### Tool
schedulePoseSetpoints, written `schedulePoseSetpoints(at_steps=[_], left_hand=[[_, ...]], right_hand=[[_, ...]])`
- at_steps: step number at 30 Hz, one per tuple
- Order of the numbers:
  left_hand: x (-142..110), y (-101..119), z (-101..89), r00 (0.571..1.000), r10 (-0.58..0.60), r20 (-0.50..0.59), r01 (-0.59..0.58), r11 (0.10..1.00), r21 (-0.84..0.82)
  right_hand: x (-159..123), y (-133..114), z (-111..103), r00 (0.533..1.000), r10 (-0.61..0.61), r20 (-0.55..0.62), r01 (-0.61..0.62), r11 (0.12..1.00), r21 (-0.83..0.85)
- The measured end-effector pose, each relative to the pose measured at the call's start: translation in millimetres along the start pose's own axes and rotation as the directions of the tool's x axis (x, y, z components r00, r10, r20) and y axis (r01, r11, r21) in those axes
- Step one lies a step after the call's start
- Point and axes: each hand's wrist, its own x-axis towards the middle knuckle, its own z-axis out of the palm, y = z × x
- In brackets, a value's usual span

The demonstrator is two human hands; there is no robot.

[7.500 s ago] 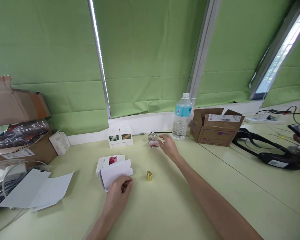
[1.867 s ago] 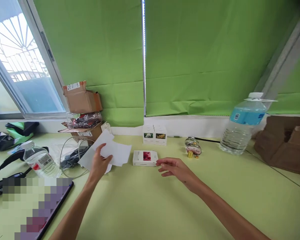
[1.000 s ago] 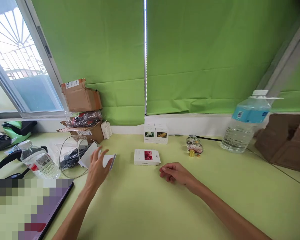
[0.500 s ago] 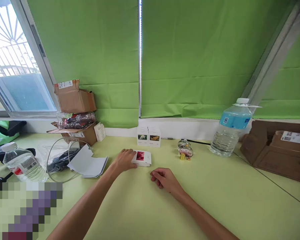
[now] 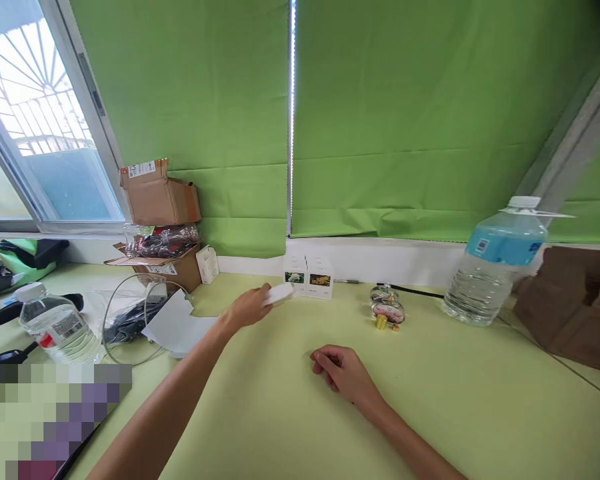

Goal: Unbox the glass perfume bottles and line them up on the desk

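My left hand [image 5: 247,308] grips a small white box [image 5: 279,294] by its left end, tilted and blurred above the table. Just behind it, two white boxes with flower pictures stand upright side by side, the left box [image 5: 295,277] showing white flowers and the right box [image 5: 320,281] yellow ones. My right hand [image 5: 337,367] lies on the table with its fingers curled in, and nothing shows between them. Beyond it and to the right are a glass perfume bottle [image 5: 387,307], a gold cap [image 5: 381,323] and a small copper-coloured piece [image 5: 395,328].
A large water bottle [image 5: 485,273] stands at the right beside a brown carton [image 5: 570,313]. On the left are stacked cardboard boxes [image 5: 163,203], a smaller water bottle [image 5: 63,327], white papers [image 5: 185,330] and a looped cable [image 5: 105,333]. A pen [image 5: 347,281] lies near the wall.
My left hand has closed on the flat-lying white box and lifted and tilted it, so its red picture no longer shows. My right hand stays curled on the table. The view has shifted slightly.
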Motion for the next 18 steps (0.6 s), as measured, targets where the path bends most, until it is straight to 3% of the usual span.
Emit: schedulePoseSetpoints(at_steps=[2,4,7,10,13,18], left_hand=[[5,-16,-3.3,0.990,-0.115,-0.082,0.113,0.993,-0.024],[10,-37,-5.3,0.951,-0.265,-0.159,0.262,0.964,-0.043],[13,-71,-5.6,0.838,-0.504,-0.210,0.504,0.862,-0.061],[12,-104,-5.0,0.716,-0.672,-0.189,0.674,0.736,-0.062],[16,-129,-4.7,0.643,-0.756,-0.124,0.755,0.653,-0.063],[36,-151,-3.8,0.600,-0.797,-0.069,0.793,0.603,-0.079]], right_hand=[[0,-1,1,1.000,-0.008,-0.010,0.008,1.000,-0.019],[0,-1,1,1.000,0.003,-0.010,-0.003,1.000,-0.026],[0,-3,2,1.000,0.026,-0.007,-0.026,0.999,-0.025],[-1,-5,3,1.000,0.025,-0.010,-0.025,0.999,-0.033],[0,-5,3,0.999,0.032,-0.010,-0.032,0.998,-0.050],[2,-6,5,0.999,0.043,-0.022,-0.045,0.993,-0.109]])
